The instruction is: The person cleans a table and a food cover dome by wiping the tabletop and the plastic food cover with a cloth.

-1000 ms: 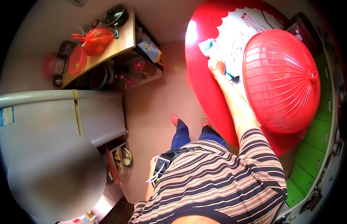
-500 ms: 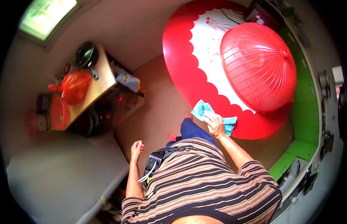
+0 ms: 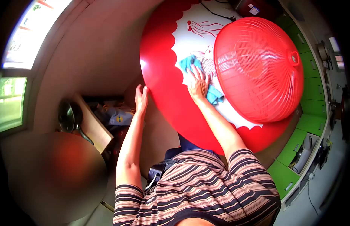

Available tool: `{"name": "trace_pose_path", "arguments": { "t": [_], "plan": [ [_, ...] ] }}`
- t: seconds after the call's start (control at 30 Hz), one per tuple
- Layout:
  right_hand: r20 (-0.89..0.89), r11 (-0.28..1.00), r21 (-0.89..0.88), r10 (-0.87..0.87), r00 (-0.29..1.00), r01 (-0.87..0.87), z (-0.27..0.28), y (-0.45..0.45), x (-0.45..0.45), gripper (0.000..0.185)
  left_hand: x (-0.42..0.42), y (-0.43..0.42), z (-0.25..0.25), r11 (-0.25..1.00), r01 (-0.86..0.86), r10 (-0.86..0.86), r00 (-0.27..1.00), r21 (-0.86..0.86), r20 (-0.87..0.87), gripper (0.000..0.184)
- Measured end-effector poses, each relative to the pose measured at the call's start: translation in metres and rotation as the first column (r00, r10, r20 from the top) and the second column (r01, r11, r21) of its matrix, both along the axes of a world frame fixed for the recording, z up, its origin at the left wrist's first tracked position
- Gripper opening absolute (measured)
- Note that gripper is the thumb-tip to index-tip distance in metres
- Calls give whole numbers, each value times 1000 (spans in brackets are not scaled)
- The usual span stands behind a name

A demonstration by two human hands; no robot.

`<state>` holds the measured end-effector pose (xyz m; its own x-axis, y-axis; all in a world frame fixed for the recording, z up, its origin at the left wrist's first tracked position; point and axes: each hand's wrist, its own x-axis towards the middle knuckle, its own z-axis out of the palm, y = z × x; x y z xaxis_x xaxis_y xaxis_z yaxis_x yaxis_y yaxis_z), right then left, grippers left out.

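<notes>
A round table point(image 3: 160, 94) with a red scalloped border and a white, printed middle stands in front of me. My right hand point(image 3: 198, 84) presses a blue cloth point(image 3: 214, 94) onto the white part, fingers laid over it. The cloth sticks out above and below the hand. Just right of it sits a large red domed mesh food cover point(image 3: 258, 67). Beside the table's left rim I hold my left hand point(image 3: 141, 98), fingers extended and nothing in it; whether it touches the rim I cannot tell.
Green cabinets point(image 3: 310, 88) line the right side, with an open drawer point(image 3: 305, 152). On the left, a dark pan point(image 3: 70, 116) rests on a wooden table point(image 3: 94, 128). At the back of the round table are a dark red box point(image 3: 252, 9) and a black cord point(image 3: 216, 13).
My right hand and the cloth have gone from the table's near red border up onto the white middle. My left hand has risen from my side to the table's left rim.
</notes>
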<state>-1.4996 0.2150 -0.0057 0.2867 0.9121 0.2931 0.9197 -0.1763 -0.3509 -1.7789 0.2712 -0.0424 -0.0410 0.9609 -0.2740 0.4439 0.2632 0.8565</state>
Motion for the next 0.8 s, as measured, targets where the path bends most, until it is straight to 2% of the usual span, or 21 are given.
{"name": "trace_pose_path", "arguments": {
  "t": [0.03,0.07,0.1,0.17,0.23,0.27,0.3,0.37,0.43,0.53,0.57,0.63,0.7,0.8],
  "plan": [
    [-14,999,47,-19,1000,19,-6,28,5,43,19,25,6,989,-40,51,996,143,-75,68],
    [-10,997,67,-33,999,34,-11,50,12,44,30,45,15,996,-36,41,997,79,-59,74],
    [-5,995,90,-46,999,47,-11,72,17,44,46,63,19,988,-84,106,980,128,-170,69],
    [4,993,88,-81,997,80,-20,109,32,46,71,89,28,933,0,124,939,360,-320,64],
    [23,984,143,-111,994,107,-24,144,46,45,81,111,26,811,348,-19,819,470,-573,61],
    [16,976,192,-112,994,107,-25,159,54,43,87,109,28,795,482,-55,661,368,-748,61],
    [18,978,169,-123,992,118,-23,173,61,43,90,112,30,799,491,-77,655,346,-752,61],
    [96,969,212,-149,984,126,-24,201,71,41,87,111,28,813,458,-113,730,359,-674,62],
    [98,961,267,-105,990,75,-30,225,81,40,87,112,27,810,459,-116,736,365,-667,63],
    [53,967,250,-69,996,54,-33,233,79,40,84,114,24,803,456,-135,767,384,-627,63],
    [60,966,251,-82,995,65,-33,225,73,40,85,115,25,807,444,-131,779,391,-614,62],
    [32,998,63,-5,999,3,-20,197,40,40,88,118,28,801,435,-130,798,412,-589,62],
    [56,1000,14,12,998,-12,-16,159,5,42,88,118,29,792,437,-104,785,426,-611,56],
    [-19,993,2,116,993,-116,1,86,-40,47,87,119,26,782,436,-96,791,446,-604,51]
  ]
}}
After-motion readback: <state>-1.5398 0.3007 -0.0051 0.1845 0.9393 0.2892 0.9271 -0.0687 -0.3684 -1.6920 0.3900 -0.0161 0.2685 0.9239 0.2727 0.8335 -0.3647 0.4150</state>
